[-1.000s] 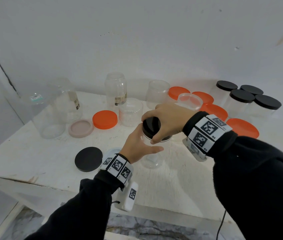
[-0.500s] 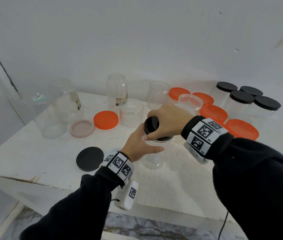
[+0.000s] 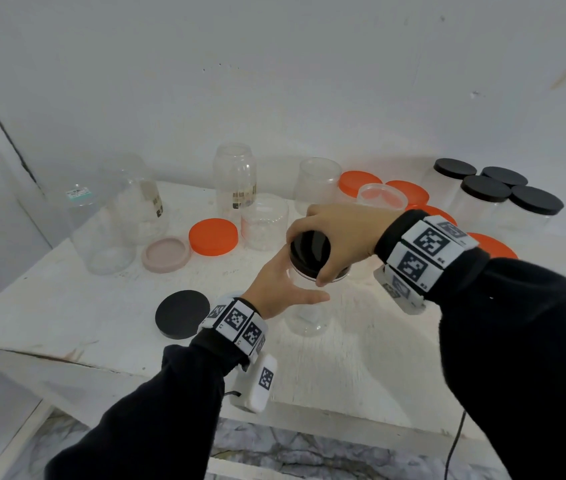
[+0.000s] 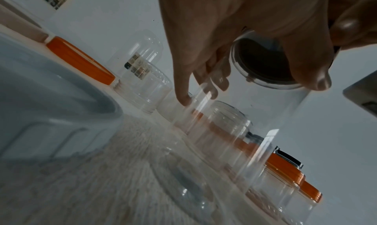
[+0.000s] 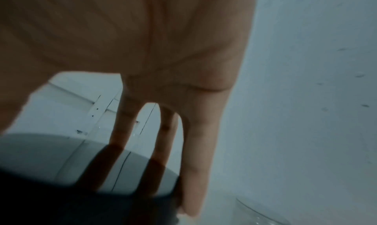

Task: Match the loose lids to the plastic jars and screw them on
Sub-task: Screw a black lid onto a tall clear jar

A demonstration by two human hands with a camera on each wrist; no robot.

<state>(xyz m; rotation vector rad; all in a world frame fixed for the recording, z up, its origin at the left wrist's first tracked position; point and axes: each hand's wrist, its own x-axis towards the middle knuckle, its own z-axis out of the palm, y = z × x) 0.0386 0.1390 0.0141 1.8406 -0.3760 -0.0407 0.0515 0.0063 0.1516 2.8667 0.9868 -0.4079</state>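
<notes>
The left hand (image 3: 279, 282) wraps its fingers round a clear jar (image 3: 305, 318) on the tabletop (image 3: 361, 358); the right hand (image 3: 338, 233) fingers pinch its black lid (image 3: 309, 249).

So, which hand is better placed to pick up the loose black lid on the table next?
Left. The loose black lid lies beside the left hand, which only steadies the clear jar. The right hand is farther away and grips the black lid on that jar.
</notes>
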